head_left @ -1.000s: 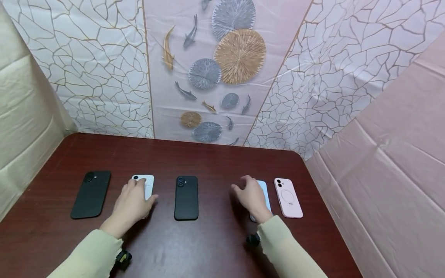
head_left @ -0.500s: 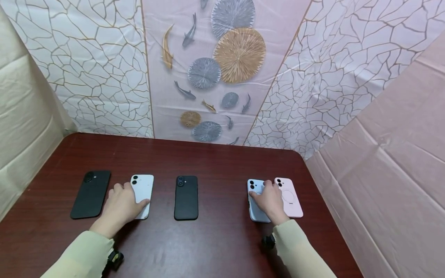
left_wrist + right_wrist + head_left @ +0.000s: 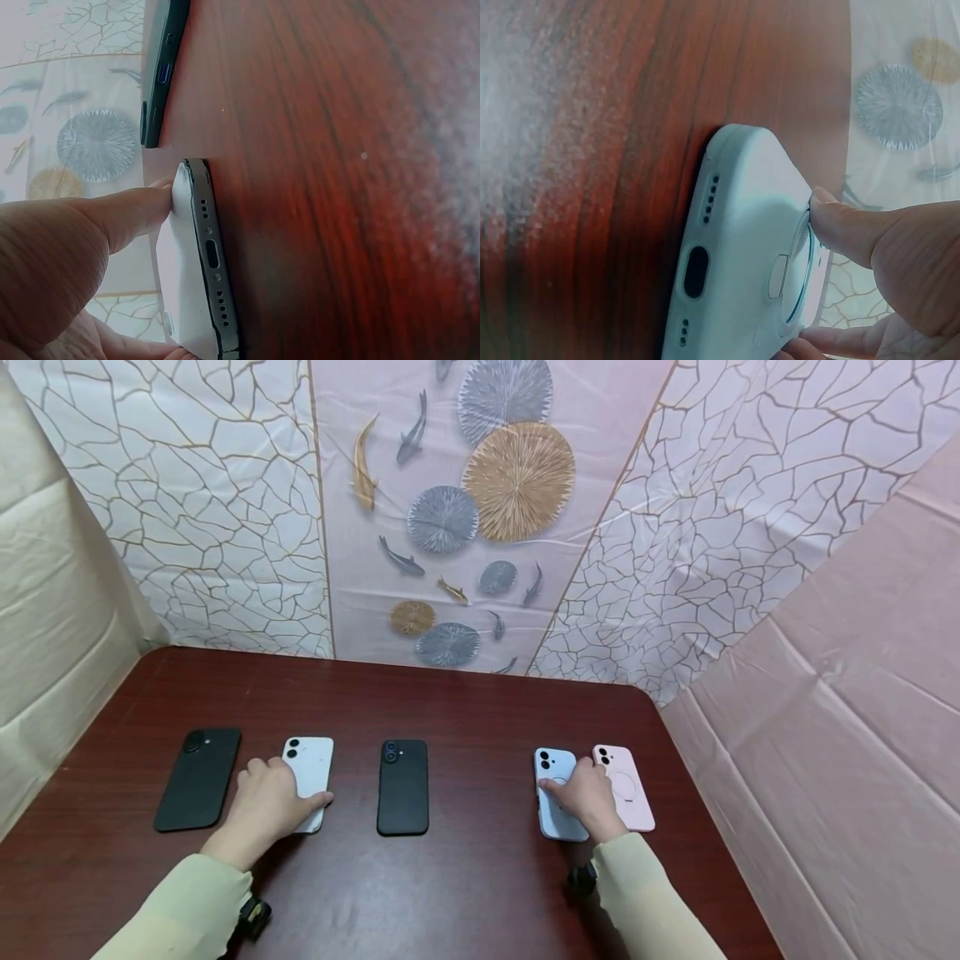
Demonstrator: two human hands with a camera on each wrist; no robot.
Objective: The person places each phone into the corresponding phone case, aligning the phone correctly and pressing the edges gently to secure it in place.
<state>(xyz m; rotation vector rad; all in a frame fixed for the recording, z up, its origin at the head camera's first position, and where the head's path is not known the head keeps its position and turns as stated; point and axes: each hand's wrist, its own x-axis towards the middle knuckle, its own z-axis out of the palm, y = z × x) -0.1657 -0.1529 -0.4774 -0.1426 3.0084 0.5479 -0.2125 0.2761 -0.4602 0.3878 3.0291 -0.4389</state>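
Observation:
My left hand [image 3: 266,802] spans a white phone [image 3: 312,764] lying back up on the table. Its thumb is at the phone's right edge and the fingers are at the left edge. In the left wrist view the bottom end of the white phone [image 3: 184,266] shows its charging port. A light blue phone [image 3: 557,768] with a ring on its back lies at the right. My right hand [image 3: 588,797] grips that phone by its sides, thumb on the left edge. In the right wrist view the light blue case [image 3: 742,225] shows its port end; some fingertips are hidden.
A black phone [image 3: 402,789] lies between the two hands. Another black phone [image 3: 197,781] is left of my left hand, and a pink phone [image 3: 633,802] sits close beside the right hand. Patterned cloth [image 3: 442,518] rises behind the dark red table [image 3: 450,893].
My left hand has slid back along the white phone to take hold of its sides. The right hand has moved rightward onto the light blue phone and gripped it. The phones lie as before.

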